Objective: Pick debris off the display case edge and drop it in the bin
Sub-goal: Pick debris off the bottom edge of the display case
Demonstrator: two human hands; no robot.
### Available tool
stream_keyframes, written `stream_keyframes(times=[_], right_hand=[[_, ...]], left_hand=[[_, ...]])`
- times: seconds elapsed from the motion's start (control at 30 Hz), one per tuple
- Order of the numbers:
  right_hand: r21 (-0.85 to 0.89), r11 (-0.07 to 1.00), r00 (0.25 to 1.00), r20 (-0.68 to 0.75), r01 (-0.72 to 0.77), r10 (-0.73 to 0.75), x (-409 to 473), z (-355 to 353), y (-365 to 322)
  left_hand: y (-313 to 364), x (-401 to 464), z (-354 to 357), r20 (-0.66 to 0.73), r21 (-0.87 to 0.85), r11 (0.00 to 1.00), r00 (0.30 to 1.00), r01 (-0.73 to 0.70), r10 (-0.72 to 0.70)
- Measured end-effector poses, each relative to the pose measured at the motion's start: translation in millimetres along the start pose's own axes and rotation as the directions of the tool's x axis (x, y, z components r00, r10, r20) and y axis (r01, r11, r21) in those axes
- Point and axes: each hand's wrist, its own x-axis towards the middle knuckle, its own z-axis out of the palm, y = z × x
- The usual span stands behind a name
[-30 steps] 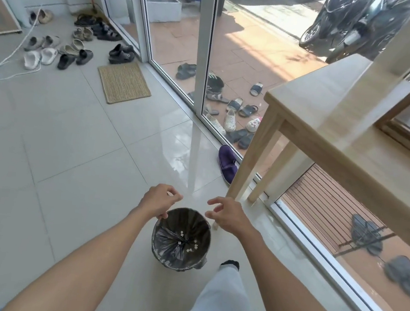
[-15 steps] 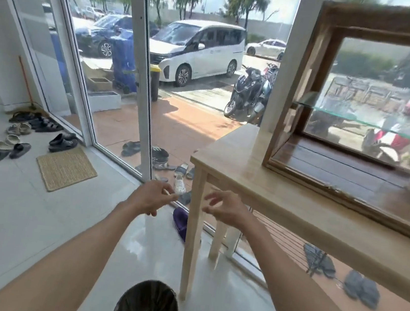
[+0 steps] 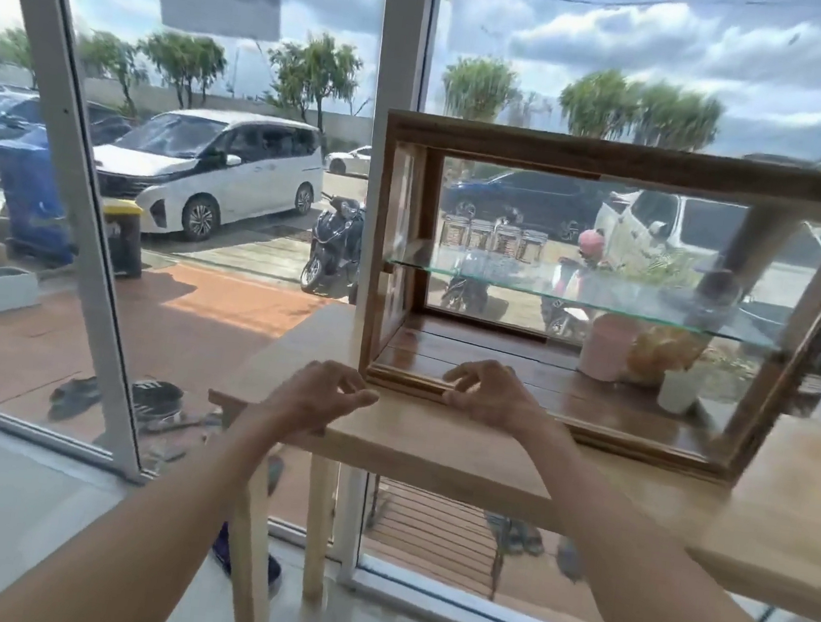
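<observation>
Well, 4 illegibly labelled jars inside display case.

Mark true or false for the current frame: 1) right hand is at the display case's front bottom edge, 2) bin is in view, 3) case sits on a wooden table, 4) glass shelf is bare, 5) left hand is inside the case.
1) True: the right hand rests at the front bottom edge of the display case.
2) False: no bin shows.
3) True: the case stands on the wooden table.
4) False: the glass shelf carries jars.
5) False: the left hand is outside, over the table.
</observation>
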Motion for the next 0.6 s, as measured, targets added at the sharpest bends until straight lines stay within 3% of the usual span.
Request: stream_keyframes(times=[0.23, 0.37, 0.6], right_hand=[[-0.301, 0.937, 0.978, -0.163, -0.176, 0.132, 4.0, -25.8, 46.2], [-0.340, 0.926, 0.978, -0.178, -0.161, 0.105, 6.2, -21.5, 59.9], [-0.373, 0.917, 0.983, -0.165, -0.141, 0.084, 22.2, -10.4, 69.9]], left_hand=[[44.3, 53.6, 34.9, 0.070, 0.069, 0.991, 0.992, -0.112, 0.107], [59.9, 75.0, 55.4, 0.085, 0.067, 0.985, 0.985, -0.158, 0.153], [78.6, 101.2, 83.3, 0.034, 0.235, 0.936, 0.965, -0.261, 0.261]])
